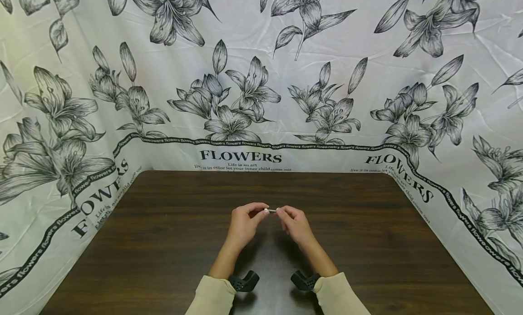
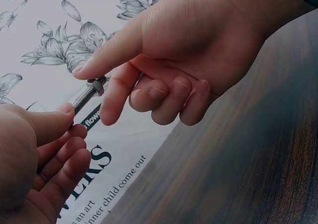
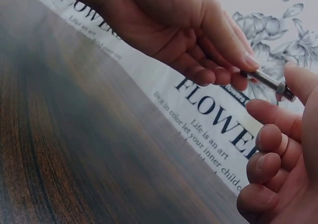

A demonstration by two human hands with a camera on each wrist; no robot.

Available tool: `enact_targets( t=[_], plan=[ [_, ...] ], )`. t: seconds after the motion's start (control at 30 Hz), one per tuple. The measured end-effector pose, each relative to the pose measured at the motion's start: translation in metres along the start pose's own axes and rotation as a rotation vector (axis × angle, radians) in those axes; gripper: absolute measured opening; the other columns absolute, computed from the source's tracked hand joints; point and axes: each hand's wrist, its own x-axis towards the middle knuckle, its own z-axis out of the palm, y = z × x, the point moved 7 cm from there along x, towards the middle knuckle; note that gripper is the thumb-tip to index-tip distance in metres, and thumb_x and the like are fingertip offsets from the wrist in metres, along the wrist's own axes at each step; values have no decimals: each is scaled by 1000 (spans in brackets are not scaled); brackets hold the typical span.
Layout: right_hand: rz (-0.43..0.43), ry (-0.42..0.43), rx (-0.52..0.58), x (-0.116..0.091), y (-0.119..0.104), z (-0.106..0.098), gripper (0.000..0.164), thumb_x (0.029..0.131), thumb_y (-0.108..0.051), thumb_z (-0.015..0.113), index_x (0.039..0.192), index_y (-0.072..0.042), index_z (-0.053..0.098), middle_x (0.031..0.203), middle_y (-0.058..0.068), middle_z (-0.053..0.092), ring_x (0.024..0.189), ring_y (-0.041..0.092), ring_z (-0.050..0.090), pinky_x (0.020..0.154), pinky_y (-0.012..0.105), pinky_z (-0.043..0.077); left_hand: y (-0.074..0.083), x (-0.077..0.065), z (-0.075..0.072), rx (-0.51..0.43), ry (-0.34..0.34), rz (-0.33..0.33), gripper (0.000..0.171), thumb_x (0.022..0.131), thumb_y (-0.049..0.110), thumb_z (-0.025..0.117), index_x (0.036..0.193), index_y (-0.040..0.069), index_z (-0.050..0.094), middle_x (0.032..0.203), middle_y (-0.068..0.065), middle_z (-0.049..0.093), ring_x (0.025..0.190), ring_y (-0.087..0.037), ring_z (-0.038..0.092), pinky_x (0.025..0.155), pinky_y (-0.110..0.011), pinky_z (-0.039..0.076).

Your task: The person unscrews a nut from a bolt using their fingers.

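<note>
A small metal bolt [image 1: 272,210] lies between both hands, held roughly level above the table. Thumb and fingers of my left hand [image 1: 244,224] pinch one end of it, which they partly hide. Around the opposite end are the thumb and index finger of my right hand [image 1: 295,222], at a hex nut [image 3: 281,88] on the thread. In the left wrist view the silver thread [image 2: 83,101] shows between the hands, and the right thumb touches the nut. My right hand's other fingers are curled in towards the palm.
Below the hands is a dark wood-grain table [image 1: 171,251]. White cloth [image 1: 327,158] printed with black flowers and lettering stands along its back and both sides. Each wrist wears a black band device [image 1: 244,282], next to a pale sleeve [image 1: 212,294].
</note>
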Motion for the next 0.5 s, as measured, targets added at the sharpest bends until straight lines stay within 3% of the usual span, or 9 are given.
enact_targets(
  t=[0.2,0.5],
  plan=[
    [-5,8,16,0,0,-1,20,98,-7,56,90,9,65,56,5,47,47,9,41,46,21,35,-1,0,1,-7,-5,-6,14,84,8,76,96,1,74,83,1,71,71,-12,64,64,-27,53],
    [-50,-3,61,-1,-2,-1,21,94,-1,60,103,18,60,61,1,49,49,9,43,46,20,36,-2,0,0,-13,0,-24,10,84,7,76,94,5,75,82,2,70,71,-12,64,64,-27,53]
  ],
)
